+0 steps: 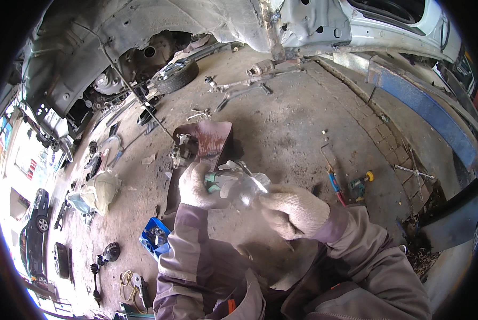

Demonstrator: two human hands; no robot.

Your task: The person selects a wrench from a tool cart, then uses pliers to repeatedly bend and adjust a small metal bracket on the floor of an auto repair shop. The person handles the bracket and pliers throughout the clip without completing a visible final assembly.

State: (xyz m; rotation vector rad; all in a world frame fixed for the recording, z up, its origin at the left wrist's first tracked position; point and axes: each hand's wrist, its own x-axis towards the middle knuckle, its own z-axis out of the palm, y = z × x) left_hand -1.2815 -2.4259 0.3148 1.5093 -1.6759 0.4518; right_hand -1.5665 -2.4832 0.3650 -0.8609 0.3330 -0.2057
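Observation:
Both hands wear pale knit work gloves. My left hand (197, 186) grips a clear plastic piece (241, 188) by its left side, where a green part (212, 183) shows. My right hand (293, 210) is closed at the piece's right side, by a thin bright strip (259, 183); whether the strip is part of the piece I cannot tell. Beyond my left hand lies a reddish-brown curved panel (213, 138), with a dark metal part (185, 150) at its left side. A thin cable or rod (131, 86) runs from that part up to the car body.
A stripped car body (231, 16) overhangs the far side. On the floor are a tire (177, 78), a steering rack (243, 82), a torch-like tool (335, 182), a green power tool (359, 186), a lug wrench (415, 173) and a blue bin (147, 238). A blue beam (427, 106) stands right.

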